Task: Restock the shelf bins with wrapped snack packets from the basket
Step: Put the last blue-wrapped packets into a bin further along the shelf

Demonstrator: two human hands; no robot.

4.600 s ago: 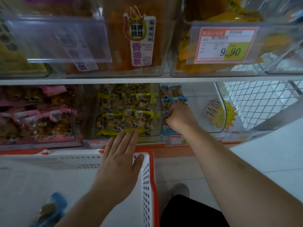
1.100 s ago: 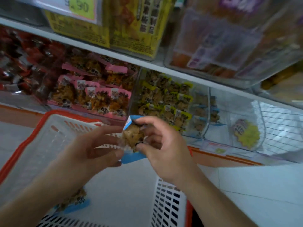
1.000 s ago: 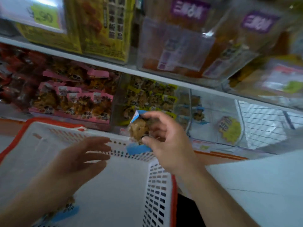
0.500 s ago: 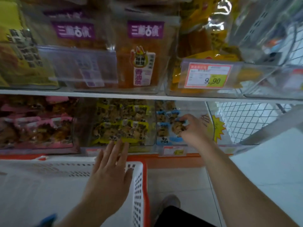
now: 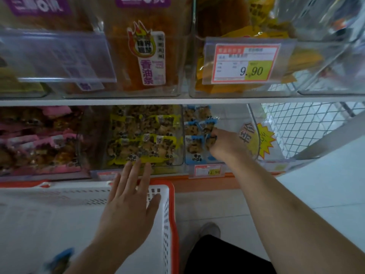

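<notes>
My left hand [image 5: 126, 206] lies flat, palm down, fingers straight and slightly spread, pointing toward 12 o'clock; thumb splayed toward 2 o'clock. It holds nothing. Left forearm enters from 7 o'clock, bare. My right hand [image 5: 224, 144] is extended well forward, at about 1 o'clock from the left hand. Its fingers are curled, knuckles toward me, fingertips pinched at the 9 o'clock side of the hand. Right forearm runs in long from 4 o'clock, bare, wrist straight.
</notes>
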